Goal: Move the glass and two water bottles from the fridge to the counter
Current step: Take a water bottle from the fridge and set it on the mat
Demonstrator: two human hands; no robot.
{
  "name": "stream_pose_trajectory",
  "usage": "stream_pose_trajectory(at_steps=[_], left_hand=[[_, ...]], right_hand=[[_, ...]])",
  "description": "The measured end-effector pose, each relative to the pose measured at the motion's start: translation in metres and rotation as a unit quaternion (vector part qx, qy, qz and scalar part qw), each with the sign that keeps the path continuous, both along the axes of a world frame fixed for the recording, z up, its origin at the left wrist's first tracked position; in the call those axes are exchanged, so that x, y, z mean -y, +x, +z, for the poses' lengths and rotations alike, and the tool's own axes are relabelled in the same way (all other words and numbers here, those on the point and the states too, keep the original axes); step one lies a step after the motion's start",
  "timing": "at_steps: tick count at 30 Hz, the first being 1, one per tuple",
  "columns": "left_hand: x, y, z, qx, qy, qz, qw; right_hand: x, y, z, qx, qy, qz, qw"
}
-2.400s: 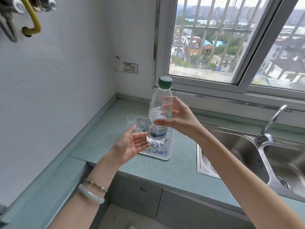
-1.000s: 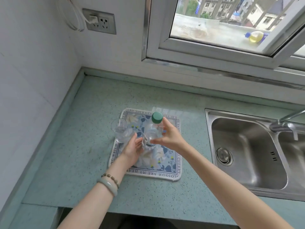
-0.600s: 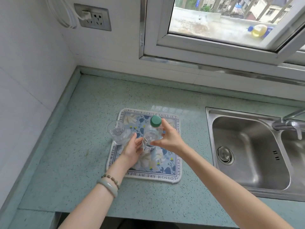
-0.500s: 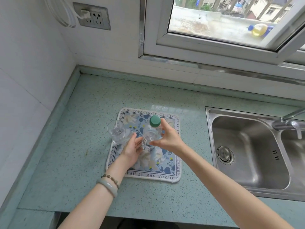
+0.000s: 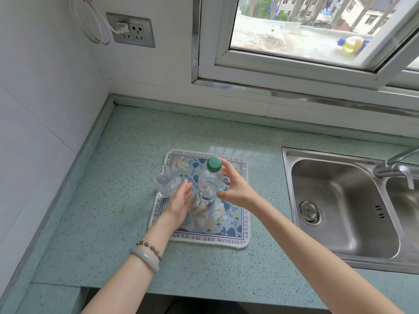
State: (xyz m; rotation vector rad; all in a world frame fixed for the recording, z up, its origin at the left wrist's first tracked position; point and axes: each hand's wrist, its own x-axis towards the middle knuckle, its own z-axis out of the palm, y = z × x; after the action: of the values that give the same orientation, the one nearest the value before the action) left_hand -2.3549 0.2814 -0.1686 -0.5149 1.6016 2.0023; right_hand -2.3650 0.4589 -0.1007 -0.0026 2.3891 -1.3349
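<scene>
Since the speckled green counter (image 5: pixel 118 200) fills most of your view, with the steel sink (image 5: pixel 340 200) set into it at your right, start there: the floral mat (image 5: pixel 229 225) lies near the middle of it, and that is where the task's things are gathering. The green-capped water bottle (image 5: pixel 209 182) stands upright on the mat, and the faceted glass (image 5: pixel 163 180) stands just beside it at the mat's left edge. Your right hand (image 5: pixel 235 189) sits beside the bottle with fingers spread, seemingly touching it at most with the fingertips near the cap; your left hand (image 5: pixel 181 202) is flat and open between glass and bottle, clamping nothing. You look to be at the set-down of the first bottle, with the glass delivered. Next, I judge, you need to let go cleanly so it does not tip toward the glass, then return to the fridge for the second bottle. The fridge and that second bottle are out of view, and the bottle's base is hard to make out through the clear plastic.
</scene>
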Motion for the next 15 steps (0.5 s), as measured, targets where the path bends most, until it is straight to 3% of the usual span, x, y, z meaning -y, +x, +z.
stream_pose_trajectory(at_steps=[9,15], left_hand=[[0.024,0.013,0.084,-0.216,-0.117,-0.034,0.969],[0.03,0.016,0.161,-0.386,-0.084,-0.01,0.919]], right_hand=[[-0.014,0.026,0.056,-0.151,-0.074,-0.142,0.975],[-0.012,0.046,0.119,-0.248,-0.148,-0.136,0.948]])
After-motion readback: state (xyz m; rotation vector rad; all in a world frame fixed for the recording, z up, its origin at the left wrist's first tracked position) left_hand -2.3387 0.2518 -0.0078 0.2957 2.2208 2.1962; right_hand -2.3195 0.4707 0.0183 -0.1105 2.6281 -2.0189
